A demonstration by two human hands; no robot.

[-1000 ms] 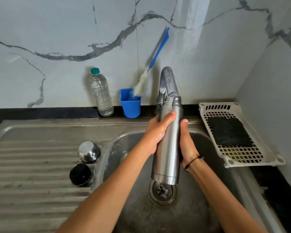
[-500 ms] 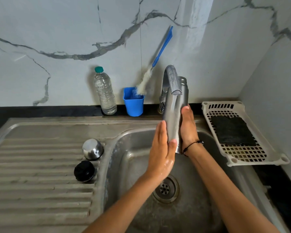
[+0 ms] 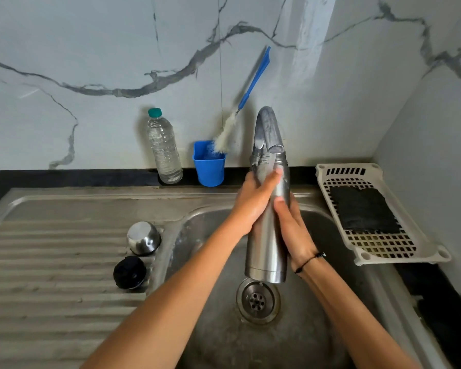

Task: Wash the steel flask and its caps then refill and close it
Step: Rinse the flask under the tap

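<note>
The steel flask [image 3: 267, 235] stands upright over the sink basin [image 3: 197, 235], its open mouth right under the tap spout [image 3: 269, 131]. My left hand [image 3: 253, 206] grips its upper part, fingers wrapped round the neck. My right hand [image 3: 294, 230] holds the flask's right side lower down, thumb on the front. The steel cap [image 3: 143, 238] and the black inner cap [image 3: 129, 272] lie on the ribbed drainboard left of the basin.
A clear water bottle [image 3: 164, 150] and a blue cup [image 3: 209, 166] holding a blue-handled bottle brush [image 3: 246, 102] stand at the wall. A white perforated tray [image 3: 384, 249] with a dark scrub pad lies on the right. The drain [image 3: 258, 299] sits below the flask.
The flask has come down and forward under the spout. My left hand has slid from the flask's lower body up to its neck; my right hand now sits lower on its side.
</note>
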